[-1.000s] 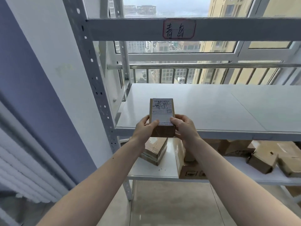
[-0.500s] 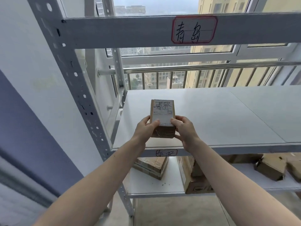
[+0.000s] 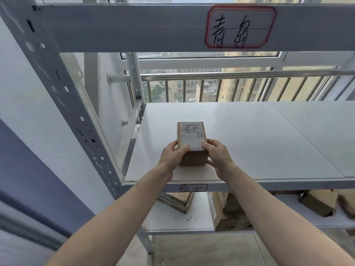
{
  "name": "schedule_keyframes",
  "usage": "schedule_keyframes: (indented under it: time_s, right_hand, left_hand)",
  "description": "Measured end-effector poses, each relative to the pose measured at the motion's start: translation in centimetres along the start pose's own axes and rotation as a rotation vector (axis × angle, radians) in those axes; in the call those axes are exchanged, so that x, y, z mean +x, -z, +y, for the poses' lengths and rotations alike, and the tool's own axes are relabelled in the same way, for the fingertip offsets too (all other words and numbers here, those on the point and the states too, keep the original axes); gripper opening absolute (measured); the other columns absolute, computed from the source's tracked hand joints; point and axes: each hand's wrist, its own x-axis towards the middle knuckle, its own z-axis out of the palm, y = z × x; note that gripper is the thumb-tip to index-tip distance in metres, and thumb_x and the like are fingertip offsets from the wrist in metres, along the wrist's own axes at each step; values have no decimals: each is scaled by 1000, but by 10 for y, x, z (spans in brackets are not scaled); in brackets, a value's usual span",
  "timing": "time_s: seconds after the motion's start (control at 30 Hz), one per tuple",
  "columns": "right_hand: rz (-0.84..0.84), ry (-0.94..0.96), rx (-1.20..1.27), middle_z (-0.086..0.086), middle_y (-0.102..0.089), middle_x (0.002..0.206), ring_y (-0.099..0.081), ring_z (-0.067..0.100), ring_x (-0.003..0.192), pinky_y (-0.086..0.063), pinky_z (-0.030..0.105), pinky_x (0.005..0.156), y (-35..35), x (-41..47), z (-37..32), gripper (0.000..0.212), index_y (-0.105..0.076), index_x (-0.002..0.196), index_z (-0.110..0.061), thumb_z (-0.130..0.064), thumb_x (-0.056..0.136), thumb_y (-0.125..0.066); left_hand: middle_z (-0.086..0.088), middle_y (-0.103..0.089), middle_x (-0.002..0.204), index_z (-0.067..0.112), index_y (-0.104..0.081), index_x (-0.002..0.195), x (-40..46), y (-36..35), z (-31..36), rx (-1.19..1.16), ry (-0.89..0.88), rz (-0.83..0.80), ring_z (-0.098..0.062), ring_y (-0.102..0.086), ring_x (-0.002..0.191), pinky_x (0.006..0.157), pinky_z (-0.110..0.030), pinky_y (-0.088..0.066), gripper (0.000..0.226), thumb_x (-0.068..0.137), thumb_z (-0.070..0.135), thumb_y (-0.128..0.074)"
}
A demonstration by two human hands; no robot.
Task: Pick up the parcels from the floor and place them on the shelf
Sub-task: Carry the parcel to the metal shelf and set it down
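A small brown cardboard parcel (image 3: 192,143) with a white shipping label and handwritten marks on top rests on the white middle shelf (image 3: 269,143), near its front left. My left hand (image 3: 172,156) grips the parcel's left side and my right hand (image 3: 217,156) grips its right side, thumbs on the top near edge. The shelf's front beam carries a red-bordered handwritten label (image 3: 193,187) just below the parcel.
Several cardboard parcels (image 3: 230,214) lie on the lower shelf (image 3: 178,221). A perforated grey upright (image 3: 63,96) stands at the left. The upper beam (image 3: 134,27) bears a large handwritten label (image 3: 240,27). Behind are a window and railing (image 3: 230,73). Tiled floor (image 3: 201,248) lies below.
Both hands have carried the parcel forward and down onto the middle shelf. My view has moved closer to the rack.
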Motion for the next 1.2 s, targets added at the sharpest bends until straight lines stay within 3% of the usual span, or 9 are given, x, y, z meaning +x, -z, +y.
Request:
schedule_keyframes:
  time_s: [0.3, 0.43, 0.53, 0.63, 0.7, 0.8, 0.97, 1.1, 1.2]
  right_hand:
    - [-61, 4, -12, 10, -71, 115, -67, 18, 90, -56, 38, 83, -3, 14, -1, 16, -67, 109, -18, -22, 97, -56]
    - [-41, -14, -45, 12, -59, 138, -61, 26, 120, -48, 48, 106, -2, 16, 1, 60, -41, 147, -6, -29, 95, -61]
    - [-43, 20, -46, 10, -57, 139, -59, 24, 121, -46, 48, 107, 2, 15, 5, 66, -39, 148, -9, -33, 92, -65]
    - [-42, 49, -57, 8, -58, 138, -59, 24, 122, -46, 48, 108, 7, 13, 12, 66, -44, 143, -13, -34, 87, -72]
    - [-36, 61, -64, 9, -59, 136, -60, 26, 122, -48, 50, 106, 8, 12, 16, 63, -48, 139, -13, -32, 85, -74]
    - [-39, 75, -49, 9, -65, 130, -63, 25, 118, -50, 51, 104, 8, 14, 17, 53, -55, 132, -12, -29, 86, -74]
    - [-34, 90, -55, 7, -67, 126, -64, 24, 117, -50, 51, 104, 4, 19, 13, 43, -58, 127, -15, -28, 88, -72]
    - [-24, 92, -52, 8, -67, 125, -63, 25, 117, -49, 51, 105, 0, 27, 9, 39, -59, 126, -14, -25, 90, -70]
    - [-25, 92, -65, 8, -67, 126, -63, 25, 118, -49, 51, 104, -4, 33, 6, 40, -59, 127, -14, -26, 91, -69]
  left_hand:
    - [-11, -70, 120, 16, -58, 132, 12, 2, -1, 2, -5, 37, -27, -67, 109, 96, -45, -54, 43, 92, 30, -64]
    - [3, -70, 108, 16, -51, 137, 12, 6, -3, 8, -8, 29, -11, -67, 95, 71, -21, -50, 51, 91, 31, -66]
    - [-1, -63, 126, 12, -37, 149, 10, 9, -8, 35, -20, 32, -9, -63, 109, 80, -16, -46, 74, 87, 32, -72]
    - [5, -66, 115, 26, -58, 127, 8, 13, -18, 85, -128, 62, 6, -63, 94, 70, -5, -46, 46, 85, 29, -75]
    - [7, -69, 115, 37, -64, 113, 6, 12, -23, 128, -188, 55, -2, -64, 105, 82, -13, -52, 30, 86, 29, -74]
    - [5, -71, 120, 26, -63, 128, 8, 8, -25, 159, -245, 57, -11, -64, 114, 98, -30, -53, 41, 88, 30, -71]
    - [8, -72, 114, 27, -64, 123, 16, 6, -24, 153, -257, 75, -6, -65, 109, 92, -25, -54, 34, 90, 26, -69]
    - [17, -69, 107, 36, -63, 119, 24, 6, -20, 160, -254, 79, 3, -63, 102, 80, -12, -50, 30, 91, 26, -68]
    - [12, -69, 111, 32, -62, 124, 31, 7, -17, 175, -259, 86, -2, -62, 105, 85, -17, -50, 33, 92, 27, -66]
